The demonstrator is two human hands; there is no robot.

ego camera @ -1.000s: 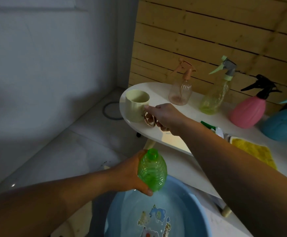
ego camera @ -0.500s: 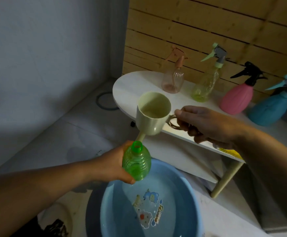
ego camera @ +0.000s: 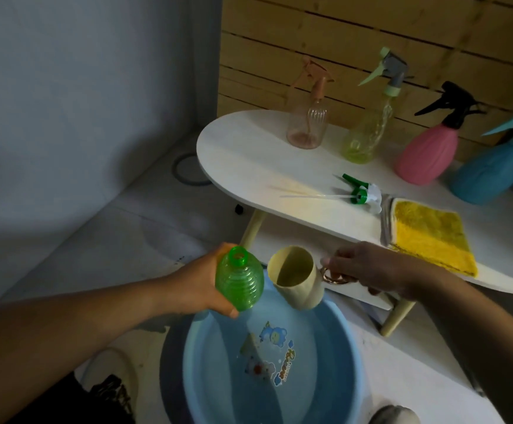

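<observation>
My left hand (ego camera: 198, 280) grips a ribbed green bottle (ego camera: 239, 281) with no cap, its open neck pointing up, over the far rim of a blue basin (ego camera: 338, 359) holding water. My right hand (ego camera: 368, 267) holds a cream mug (ego camera: 296, 278) by its golden handle, tilted with its mouth toward the bottle, just to the right of it and above the basin. Bottle and mug are close but apart. The green and white spray head (ego camera: 360, 194) with its long tube lies on the white table (ego camera: 249, 154).
Along the wooden wall on the table stand several spray bottles: clear pink (ego camera: 307, 117), yellow-green (ego camera: 368, 130), pink (ego camera: 426, 151), blue (ego camera: 491, 169). A yellow cloth (ego camera: 429, 237) lies at the table's front edge. Table legs (ego camera: 397, 319) stand beside the basin on the white floor.
My right hand lifted the mug off the table and brought it down beside the bottle over the basin. The left hand kept holding the bottle there.
</observation>
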